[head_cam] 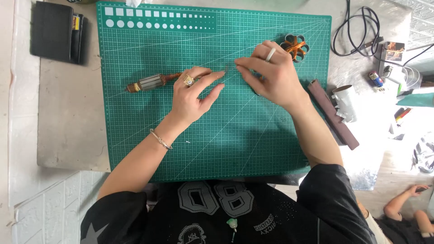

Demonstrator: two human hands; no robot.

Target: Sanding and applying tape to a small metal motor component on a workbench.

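Strip: we see a thin clear strip [230, 68] over the green cutting mat [135, 135], beside the motor armature [151, 82].
Hands: left hand [192, 97] and right hand [271, 74] both pinch its ends.
Handling: we judge it light, flexible, best gripped at the ends.

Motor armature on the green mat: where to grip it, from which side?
Grip the silver laminated core of the copper-wound motor armature, its widest, most even section. It lies flat along the green cutting mat, long axis left to right, so come from above with fingers across the axis. The right end sits under the left hand; the thin left shaft tip looks slippery.
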